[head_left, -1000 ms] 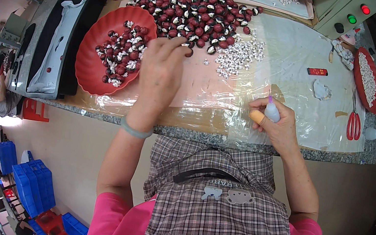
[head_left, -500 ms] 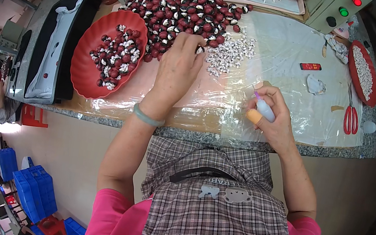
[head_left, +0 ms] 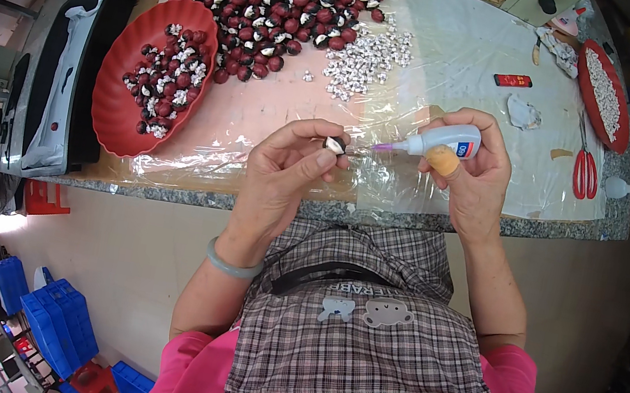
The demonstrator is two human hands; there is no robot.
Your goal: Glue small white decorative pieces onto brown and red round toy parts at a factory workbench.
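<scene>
Between the thumb and fingers of my left hand (head_left: 287,163) is a small black-and-white bead-like piece (head_left: 335,146), held above the table's near side. My right hand (head_left: 476,169) grips a small white glue bottle (head_left: 445,139). Its thin purple nozzle points left, a short way from the piece and apart from it. A tan wrap covers a digit of that hand. Beyond my left hand lies a heap of dark red, black and white round pieces (head_left: 280,7). Small white pieces (head_left: 367,59) are spread to the right of the heap.
On the left stand a red scalloped bowl (head_left: 110,100) of joined red and white pieces and a black tray (head_left: 95,68). At right are a red dish (head_left: 619,135) of white pieces, red-handled scissors (head_left: 584,175), a red lighter-like object (head_left: 513,80) and crumpled paper (head_left: 523,112).
My left hand has come back from the heap toward me with a black-and-white piece. My right hand has turned the glue bottle so its nozzle points left at that piece.
</scene>
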